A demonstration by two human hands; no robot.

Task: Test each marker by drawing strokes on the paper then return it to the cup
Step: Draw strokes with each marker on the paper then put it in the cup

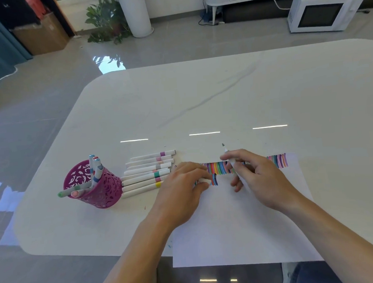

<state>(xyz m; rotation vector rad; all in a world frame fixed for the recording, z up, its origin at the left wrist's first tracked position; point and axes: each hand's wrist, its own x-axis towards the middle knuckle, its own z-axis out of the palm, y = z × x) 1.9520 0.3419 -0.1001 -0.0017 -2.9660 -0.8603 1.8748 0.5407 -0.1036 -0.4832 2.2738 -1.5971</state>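
A white paper sheet (239, 225) lies at the table's near edge, with a row of coloured strokes (219, 167) along its top and a few below. My right hand (256, 181) holds an uncapped white marker (230, 158), its grey tip pointing up and away from the paper. My left hand (183, 189) rests on the paper's left edge, fingers pinched on a small white cap (205, 180). A magenta cut-out cup (95, 187) stands to the left with several markers in it. Several capped white markers (148, 173) lie in a row between cup and paper.
The white marble-look table (222, 100) stretches far beyond the paper. Its rounded left corner and near edge are close to the cup. On the floor beyond stand a plant, a white bin, a cardboard box and a white microwave.
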